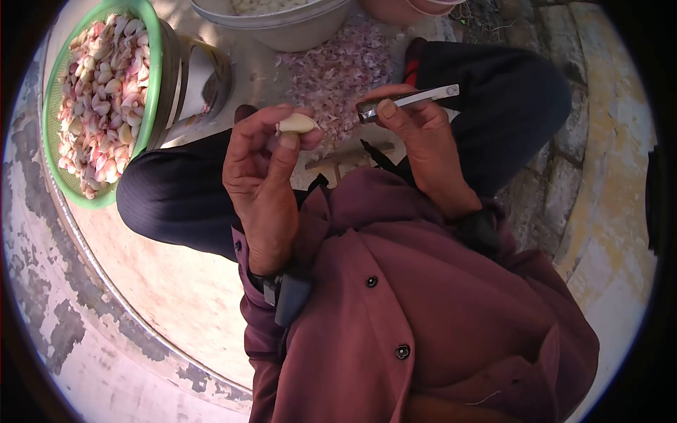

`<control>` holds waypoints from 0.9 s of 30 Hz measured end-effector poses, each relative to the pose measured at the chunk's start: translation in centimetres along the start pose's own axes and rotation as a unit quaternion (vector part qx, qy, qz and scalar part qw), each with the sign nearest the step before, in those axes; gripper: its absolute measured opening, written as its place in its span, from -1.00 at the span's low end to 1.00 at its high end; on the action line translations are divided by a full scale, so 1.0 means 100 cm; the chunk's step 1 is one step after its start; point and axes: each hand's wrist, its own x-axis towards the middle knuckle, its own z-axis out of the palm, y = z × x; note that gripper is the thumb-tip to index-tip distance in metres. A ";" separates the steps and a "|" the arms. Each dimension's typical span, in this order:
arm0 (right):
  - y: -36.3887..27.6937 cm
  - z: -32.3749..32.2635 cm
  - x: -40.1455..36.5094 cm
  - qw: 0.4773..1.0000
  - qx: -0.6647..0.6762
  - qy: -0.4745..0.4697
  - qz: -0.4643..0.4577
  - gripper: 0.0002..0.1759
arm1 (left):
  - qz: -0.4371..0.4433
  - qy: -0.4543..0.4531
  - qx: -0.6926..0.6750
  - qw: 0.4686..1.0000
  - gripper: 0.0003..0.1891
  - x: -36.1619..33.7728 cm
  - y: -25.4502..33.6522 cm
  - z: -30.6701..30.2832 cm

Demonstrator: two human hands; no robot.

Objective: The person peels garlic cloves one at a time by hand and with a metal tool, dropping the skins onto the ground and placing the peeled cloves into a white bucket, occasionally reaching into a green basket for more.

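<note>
A pale, peeled-looking garlic clove [297, 123] is pinched between the thumb and fingers of my left hand [266, 176]. To the right, my right hand [429, 144] grips a silver nail clipper [427, 94], its lever pointing right and its jaw end toward the clove. Clove and clipper are apart. Garlic cloves with pinkish skins [106, 99] fill a green plastic basket [151, 77] at the upper left. Pink and white garlic skins [338, 77] lie scattered on the ground beyond my hands.
A large pale basin [296, 32] holding whitish pieces stands at the top centre, beside a pinkish container [405, 10]. Under the basket is a metal container [204, 77]. My bent knees lie left and right, and a small wooden piece [349, 156] is between them.
</note>
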 end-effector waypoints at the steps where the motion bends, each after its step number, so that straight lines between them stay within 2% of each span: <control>1: -0.005 0.007 -0.003 1.000 0.004 -0.022 -0.007 -0.75 | -0.018 0.006 0.029 0.999 -0.77 -0.001 0.001 0.003; 5: -0.018 0.023 -0.011 0.996 0.054 -0.058 -0.028 -0.74 | -0.026 -0.013 0.043 0.999 -0.77 -0.007 0.001 0.017; 14: -0.014 0.018 -0.009 0.998 0.028 -0.044 -0.033 -0.75 | 0.002 -0.039 0.089 0.995 -0.78 -0.011 -0.001 0.021; 17: -0.014 0.017 -0.010 0.998 0.012 -0.046 -0.034 -0.77 | 0.011 -0.068 0.049 0.996 -0.77 -0.009 0.000 0.023; 19: -0.016 0.018 -0.009 0.998 0.028 -0.044 -0.018 -0.77 | -0.044 -0.082 -0.022 0.995 -0.79 -0.009 0.000 0.021; 20: -0.017 0.018 -0.008 0.998 0.044 -0.045 -0.004 -0.78 | -0.043 -0.082 -0.021 0.995 -0.79 -0.009 -0.001 0.021; 22: -0.013 0.017 -0.007 0.998 0.051 -0.031 -0.018 -0.78 | -0.145 -0.038 -0.161 0.976 -0.81 -0.006 -0.004 0.020; 25: -0.010 0.015 -0.006 0.998 0.045 -0.019 -0.041 -0.79 | -0.159 -0.030 -0.221 0.962 -0.80 -0.004 -0.008 0.025; 27: -0.009 0.014 -0.006 0.998 0.032 -0.024 -0.051 -0.79 | -0.142 -0.035 -0.182 0.972 -0.80 -0.005 -0.013 0.028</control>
